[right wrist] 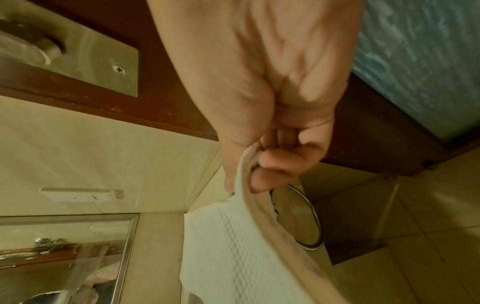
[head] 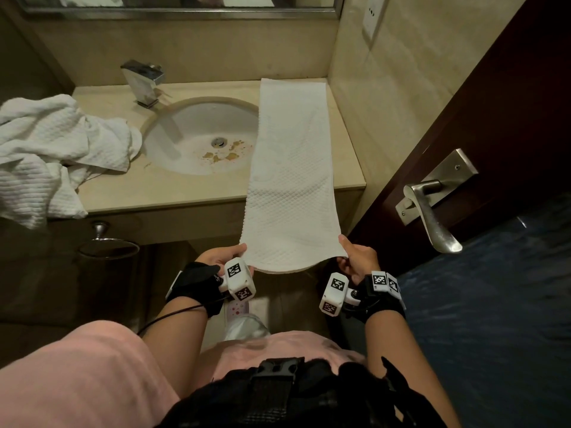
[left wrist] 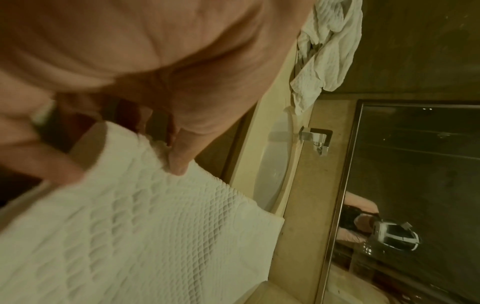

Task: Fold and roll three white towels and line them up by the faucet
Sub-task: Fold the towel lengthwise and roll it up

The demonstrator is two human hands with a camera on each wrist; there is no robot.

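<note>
A white waffle towel (head: pixel 290 168) folded into a long strip lies along the right side of the beige counter (head: pixel 191 188), its near end hanging out past the front edge. My left hand (head: pixel 227 254) pinches the near left corner, my right hand (head: pixel 350 254) the near right corner. In the left wrist view the thumb (left wrist: pixel 182 156) presses on the towel (left wrist: pixel 155 236). In the right wrist view curled fingers (right wrist: pixel 275 164) pinch the towel's hem (right wrist: pixel 259 205). Crumpled white towels (head: pixel 52 149) are heaped on the counter's left end. The chrome faucet (head: pixel 143 81) stands behind the sink.
The round sink (head: pixel 200 134), with brown specks near its drain, sits between the heap and the strip. A dark wooden door with a metal lever handle (head: pixel 432 208) stands close on the right. A mirror (head: pixel 185 3) hangs above, and a towel ring (head: pixel 108 245) below the counter.
</note>
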